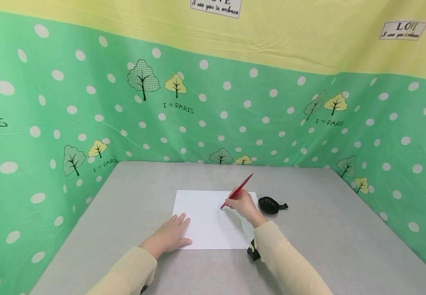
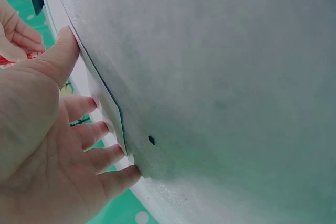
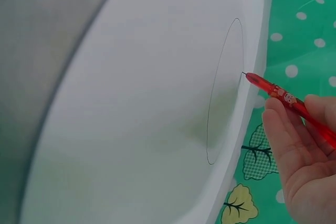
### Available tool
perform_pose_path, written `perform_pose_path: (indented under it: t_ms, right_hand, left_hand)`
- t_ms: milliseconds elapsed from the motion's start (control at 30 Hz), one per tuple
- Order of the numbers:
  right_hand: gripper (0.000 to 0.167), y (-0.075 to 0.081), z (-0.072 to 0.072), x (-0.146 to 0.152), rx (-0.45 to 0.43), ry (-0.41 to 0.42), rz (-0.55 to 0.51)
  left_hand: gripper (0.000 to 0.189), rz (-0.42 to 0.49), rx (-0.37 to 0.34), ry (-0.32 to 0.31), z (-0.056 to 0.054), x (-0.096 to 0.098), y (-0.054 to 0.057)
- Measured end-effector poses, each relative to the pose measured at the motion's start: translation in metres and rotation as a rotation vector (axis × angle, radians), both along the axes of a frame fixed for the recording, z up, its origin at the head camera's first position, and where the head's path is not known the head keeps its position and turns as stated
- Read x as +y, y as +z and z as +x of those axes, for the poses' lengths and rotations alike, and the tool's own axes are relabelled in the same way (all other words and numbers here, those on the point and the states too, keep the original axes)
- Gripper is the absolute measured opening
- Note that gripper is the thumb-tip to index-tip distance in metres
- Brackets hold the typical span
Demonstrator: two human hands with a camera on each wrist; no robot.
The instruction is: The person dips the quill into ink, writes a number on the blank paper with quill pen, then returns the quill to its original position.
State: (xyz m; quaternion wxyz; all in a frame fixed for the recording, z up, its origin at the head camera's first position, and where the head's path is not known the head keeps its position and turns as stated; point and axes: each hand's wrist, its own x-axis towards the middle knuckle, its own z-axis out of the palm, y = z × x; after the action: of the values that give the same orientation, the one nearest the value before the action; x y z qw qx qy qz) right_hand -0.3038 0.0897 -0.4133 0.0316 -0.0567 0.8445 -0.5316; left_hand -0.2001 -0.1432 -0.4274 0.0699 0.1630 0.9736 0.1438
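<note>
Two bare hands work at one white sheet, which lies flat on the grey worktop, squarely in front of the person, a spot that likely suits both arms reaching in from the near side. The left hand rests on the sheet's near left corner, its fingers straight and spread apart, gripping nothing; such a spread probably steadies the sheet against sliding while leaving the middle and right free for the pen. That red pen is pinched in the right hand, the fingers clamped round it close to its tip, presumably for fine control. It leans with its upper end away from the person, and its tip meets the right half of the sheet at a thin curved line. Seen from the right wrist, this line makes a long oval that looks unclosed on one side, so the outline seems only partly done. Just beyond the sheet's right edge sits a black oval object with a short tab, perhaps set aside there to stay off the drawing area. Behind everything hangs a green dotted cloth.
</note>
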Motion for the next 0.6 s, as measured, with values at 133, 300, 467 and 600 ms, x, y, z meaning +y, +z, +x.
perform_pose_path:
  t_ms: [133, 300, 467, 600]
  right_hand:
    - [0.01, 0.0008, 0.0008, -0.0004, -0.015, 0.0, 0.008]
    - [0.01, 0.0004, 0.0006, -0.0005, -0.013, 0.003, 0.021]
    - [0.01, -0.0002, -0.0001, -0.0003, -0.01, 0.007, 0.017]
    - [0.01, 0.0011, 0.0012, 0.0002, -0.001, 0.021, 0.011]
  left_hand:
    - [0.066, 0.001, -0.001, -0.004, -0.0004, -0.0001, -0.0002]
    - [0.066, 0.001, -0.004, -0.005, -0.0008, -0.0003, -0.0003]
    - [0.066, -0.003, -0.005, -0.003, -0.0003, 0.0001, 0.0007]
    - [0.066, -0.003, -0.007, 0.002, 0.0005, 0.0006, 0.0017]
